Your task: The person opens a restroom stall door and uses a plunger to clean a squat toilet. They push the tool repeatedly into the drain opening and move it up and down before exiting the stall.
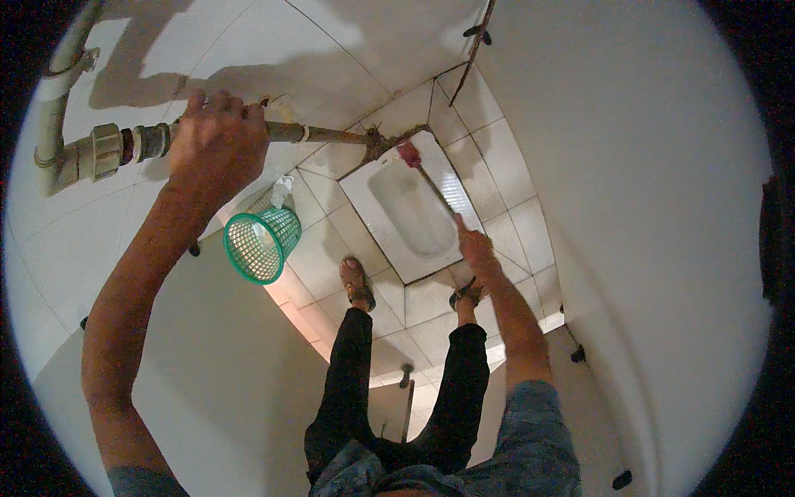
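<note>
My left hand (220, 140) is closed over a fitting on the grey flush pipe (329, 134), at the upper left. In my right hand (477, 250) is the handle of a toilet brush with a red head (408, 153). The brush head rests against the far rim of a white squat toilet (380, 234), near where the pipe meets it, and the handle runs diagonally back over the pan's right side. Dark grime surrounds the pipe's lower end.
A green mesh plastic basket (289, 217) with white paper at it stands left of the pan. My sandalled feet (355, 282) are on the floor tiles at the pan's near end. Partition panels (627, 155) rise on both sides, and a tiled wall (298, 43) lies beyond.
</note>
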`<state>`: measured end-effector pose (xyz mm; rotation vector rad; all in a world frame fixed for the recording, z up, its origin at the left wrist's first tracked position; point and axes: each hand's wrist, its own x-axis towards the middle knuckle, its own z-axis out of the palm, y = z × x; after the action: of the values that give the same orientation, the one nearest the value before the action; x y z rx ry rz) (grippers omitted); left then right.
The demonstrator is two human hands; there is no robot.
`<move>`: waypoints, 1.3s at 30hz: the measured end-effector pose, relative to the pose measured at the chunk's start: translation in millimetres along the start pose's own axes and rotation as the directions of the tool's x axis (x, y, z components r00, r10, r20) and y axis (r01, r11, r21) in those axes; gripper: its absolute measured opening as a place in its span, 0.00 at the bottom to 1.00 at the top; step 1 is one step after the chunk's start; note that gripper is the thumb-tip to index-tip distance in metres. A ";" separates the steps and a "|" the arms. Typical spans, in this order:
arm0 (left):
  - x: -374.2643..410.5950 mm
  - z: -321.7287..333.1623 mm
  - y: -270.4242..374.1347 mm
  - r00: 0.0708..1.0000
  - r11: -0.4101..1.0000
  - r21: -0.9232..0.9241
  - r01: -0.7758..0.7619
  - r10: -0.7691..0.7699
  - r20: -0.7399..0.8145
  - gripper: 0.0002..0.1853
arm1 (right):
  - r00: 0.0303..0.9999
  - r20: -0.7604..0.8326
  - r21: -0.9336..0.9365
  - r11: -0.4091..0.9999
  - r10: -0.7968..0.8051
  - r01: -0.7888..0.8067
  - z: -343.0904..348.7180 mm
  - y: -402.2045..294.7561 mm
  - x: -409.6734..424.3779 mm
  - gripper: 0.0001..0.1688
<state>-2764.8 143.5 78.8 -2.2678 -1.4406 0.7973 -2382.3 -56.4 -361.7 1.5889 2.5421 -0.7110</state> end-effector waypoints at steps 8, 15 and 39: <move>1.1 12.3 -0.7 0.995 0.999 0.010 -0.042 0.043 -0.093 0.10 | 0.960 0.277 -0.017 0.999 -0.045 0.052 -25.2 7.3 23.7 0.41; 7.0 15.0 -0.6 0.976 1.000 -0.007 -0.015 0.013 -0.219 0.08 | 0.953 0.282 -0.113 0.983 -0.105 0.142 -67.1 61.1 28.6 0.37; -24.0 28.8 -18.0 0.998 0.997 0.058 -0.043 0.045 -0.040 0.07 | 0.934 0.317 0.173 0.978 -0.166 0.115 -19.1 -50.1 -8.4 0.29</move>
<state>-2803.4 129.1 72.7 -2.2667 -1.3370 0.7895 -2418.1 -73.7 -324.7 1.2036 2.4153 -1.1069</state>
